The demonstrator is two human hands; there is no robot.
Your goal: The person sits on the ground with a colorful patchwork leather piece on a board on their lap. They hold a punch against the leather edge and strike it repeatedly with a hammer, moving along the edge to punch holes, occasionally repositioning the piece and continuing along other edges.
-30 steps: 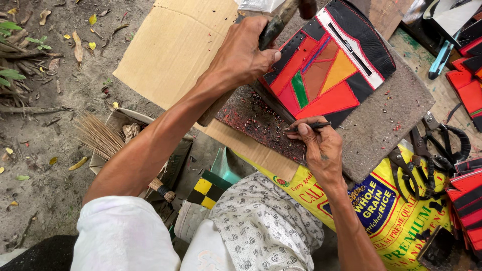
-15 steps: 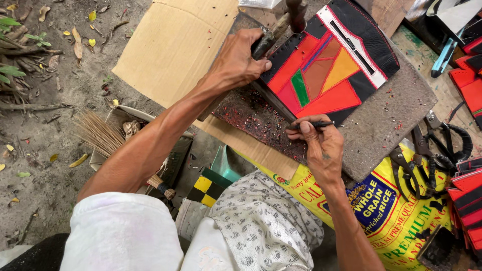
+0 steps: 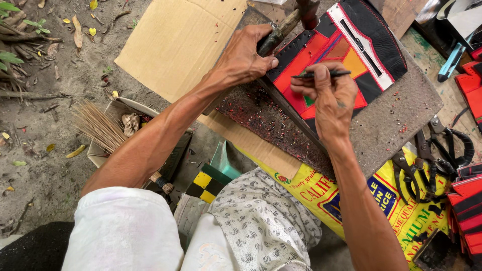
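The left hand (image 3: 246, 57) grips closed a wooden-handled hammer (image 3: 286, 25); the right hand (image 3: 329, 93) pinches a thin dark metal punch (image 3: 321, 75) over the red-black patchwork leather piece (image 3: 351, 45)

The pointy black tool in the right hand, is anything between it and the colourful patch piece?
Nothing visible. The right hand holds the thin black tool right over the red, orange and black patchwork piece. The left hand grips a hammer handle off to the side.

Patchwork piece (image 3: 346, 50) smooth leather; board (image 3: 396, 115) rough, gritty; cardboard (image 3: 181, 45) matt.
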